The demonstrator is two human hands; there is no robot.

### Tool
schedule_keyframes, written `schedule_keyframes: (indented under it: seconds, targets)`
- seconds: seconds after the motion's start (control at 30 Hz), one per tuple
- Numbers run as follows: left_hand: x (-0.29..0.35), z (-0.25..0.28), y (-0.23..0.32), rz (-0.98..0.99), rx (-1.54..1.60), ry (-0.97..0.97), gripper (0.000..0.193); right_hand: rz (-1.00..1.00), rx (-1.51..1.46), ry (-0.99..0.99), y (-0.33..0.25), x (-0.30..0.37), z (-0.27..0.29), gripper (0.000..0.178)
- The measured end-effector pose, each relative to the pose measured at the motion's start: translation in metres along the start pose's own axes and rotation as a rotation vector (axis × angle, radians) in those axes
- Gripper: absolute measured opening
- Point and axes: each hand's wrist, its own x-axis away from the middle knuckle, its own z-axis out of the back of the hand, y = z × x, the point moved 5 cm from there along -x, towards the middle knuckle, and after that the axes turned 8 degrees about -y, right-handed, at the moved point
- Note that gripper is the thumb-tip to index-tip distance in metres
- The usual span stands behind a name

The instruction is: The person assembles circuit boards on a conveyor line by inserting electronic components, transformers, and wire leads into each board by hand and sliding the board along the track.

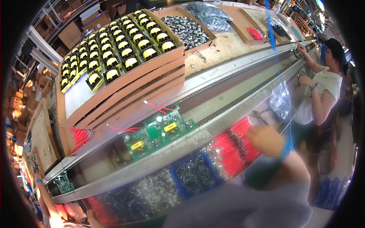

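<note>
Blurred by motion, my right hand [268, 141], with a blue band at the wrist, is over the right edge of the red wires [228, 150] bundled in a bin on my side. Its fingers are smeared, so whether they hold a wire is unclear. My left hand does not show. Ahead, a green circuit board [154, 131] lies across the rails of the conveyor track [213, 97]. It carries two yellow block components, and red leads stick up from its far edge.
Bins of small black cylindrical parts [195, 173] and metal pieces [157, 190] line the near side. Beyond the track stands a stack of cardboard trays [133, 89] with yellow-topped transformers [129, 62]. Co-workers sit at right [317, 83] and lower left [47, 205].
</note>
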Motion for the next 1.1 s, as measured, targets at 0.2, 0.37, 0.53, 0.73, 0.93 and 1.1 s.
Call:
schedule_keyframes:
  seconds: [0.2, 0.37, 0.53, 0.73, 0.93, 1.1]
  targets:
    - [-0.006, 0.012, 0.034, 0.046, -0.206, -0.057, 0.015, -0.114, 0.044, -0.011, -0.007, 0.016, -0.018, 0.014]
    - [-0.011, 0.028, 0.082, 0.058, -0.248, -0.065, 0.023, -0.035, 0.029, 0.000, 0.004, 0.014, -0.013, 0.014]
    - [-0.014, 0.035, 0.110, 0.064, -0.059, 0.281, 0.023, 0.031, 0.012, 0.015, 0.006, 0.005, -0.003, 0.011]
    - [-0.098, 0.035, 0.235, -0.227, 0.135, 0.232, 0.015, 0.016, 0.050, 0.025, 0.004, 0.000, -0.012, 0.010]
    - [-0.166, -0.002, 0.293, -0.505, 0.249, 0.131, 0.018, 0.039, 0.076, 0.106, 0.009, 0.005, 0.000, 0.018]
    - [-0.181, -0.014, 0.307, -0.581, 0.233, 0.078, 0.020, 0.082, -0.105, 0.246, -0.003, -0.016, 0.040, 0.041]
